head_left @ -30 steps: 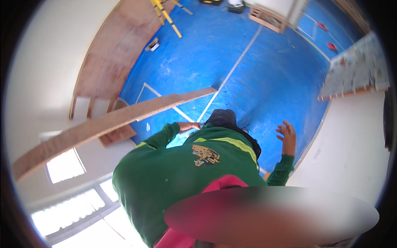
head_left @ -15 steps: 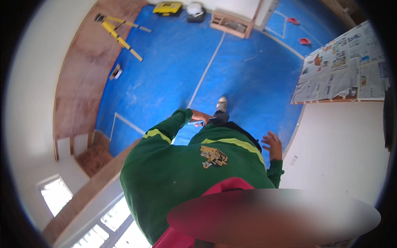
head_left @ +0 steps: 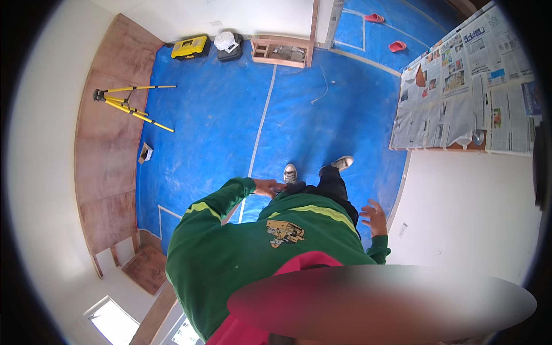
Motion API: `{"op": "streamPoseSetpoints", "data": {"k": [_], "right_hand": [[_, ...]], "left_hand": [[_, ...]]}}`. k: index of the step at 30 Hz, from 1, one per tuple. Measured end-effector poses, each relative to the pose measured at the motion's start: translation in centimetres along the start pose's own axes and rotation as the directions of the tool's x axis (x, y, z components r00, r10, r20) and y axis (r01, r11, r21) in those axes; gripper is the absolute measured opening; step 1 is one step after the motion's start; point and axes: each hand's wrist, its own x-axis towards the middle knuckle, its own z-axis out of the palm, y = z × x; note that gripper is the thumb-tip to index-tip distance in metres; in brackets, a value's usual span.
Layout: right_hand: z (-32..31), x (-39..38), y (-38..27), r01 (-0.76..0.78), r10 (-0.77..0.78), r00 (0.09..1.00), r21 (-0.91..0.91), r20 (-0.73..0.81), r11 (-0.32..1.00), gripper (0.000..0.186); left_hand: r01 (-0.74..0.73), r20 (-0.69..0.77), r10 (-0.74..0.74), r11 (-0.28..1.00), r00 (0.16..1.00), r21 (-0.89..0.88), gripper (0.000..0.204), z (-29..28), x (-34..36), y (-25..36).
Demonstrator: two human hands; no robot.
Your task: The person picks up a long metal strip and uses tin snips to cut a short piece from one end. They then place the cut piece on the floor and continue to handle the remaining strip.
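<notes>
Nearest is the person's green sweatshirt point(head_left: 224, 253). The left hand point(head_left: 268, 187) is at the front of the dark trousers point(head_left: 332, 183), fingers bent; whether it grips anything, I cannot tell. The right hand point(head_left: 375, 218) is out to the side, empty, fingers loosely spread, near the white wall point(head_left: 477, 218). Below, two sneakers point(head_left: 290, 172) stand on blue floor sheeting point(head_left: 207, 126). To the right is a newspaper-covered counter point(head_left: 451, 112). Farther off, at left, are a small open carton point(head_left: 146, 152) and a yellow tripod point(head_left: 135, 111) near wooden panelling point(head_left: 109, 167); beyond, a yellow toolbox point(head_left: 190, 47), black case point(head_left: 231, 53) and wooden crate point(head_left: 261, 50). Pink slippers point(head_left: 397, 46) lie at the far right.
</notes>
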Motion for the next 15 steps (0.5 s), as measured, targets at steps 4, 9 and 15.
{"op": "streamPoseSetpoints", "data": {"k": [4,9,15], "right_hand": [[-2.1,7.1,-3.9,0.0,0.004,0.998,-0.061,0.068,0.998,0.054],[-6.1,18.6,-13.4,0.112,-0.106,0.992,-0.08,0.065,0.991,0.054],[-13.6,29.4,-26.0,0.367,-0.335,0.926,-0.2,0.176,0.909,0.055]], "left_hand": [[0.147,0.001,-0.148,0.987,0.989,0.064,0.092,-4.2,2.3,0.6],[0.2,-0.154,-0.196,0.98,0.969,0.012,0.085,-10.6,8.4,5.7],[0.29,-0.123,-0.311,0.942,0.942,-0.168,0.081,-22.0,17.5,15.4]]}}
